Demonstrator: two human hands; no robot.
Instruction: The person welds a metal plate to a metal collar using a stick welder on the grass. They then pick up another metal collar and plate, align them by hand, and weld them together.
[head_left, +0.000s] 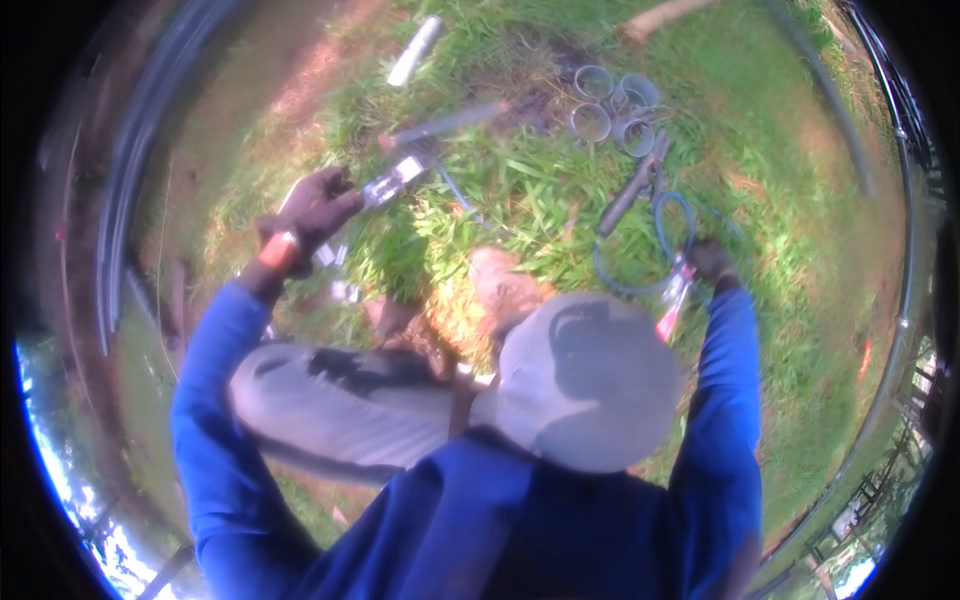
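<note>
Person low over grass (800,300), both arms reaching forward in blue sleeves. Left hand (318,212), light band (289,239) at wrist: grip narrow, fingers curled on the near end of a small shiny rectangular piece (394,182), held up at a slant, far end toward the middle of the view. Right hand (710,262), well apart on the other side: at the edge of a looped blue cable (676,212) and a red-and-white item (676,292). Blur here; cannot tell how far the grip is closed, or on which of the two.

Just beyond the shiny piece, a dark flat bar (450,124) lies slanted on the grass. Farther out, a white tube (414,52). Four round rings (590,123) clustered ahead; nearer, between them and the cable, a long dark tool (628,197). Small white pieces (345,291) on the ground below the left hand.

Grey-clad leg (335,400) bent across the near left; large rounded grey shape (590,385) beside it. Long pipes (150,150) along the far left. Wooden piece (668,17) at the top edge.
</note>
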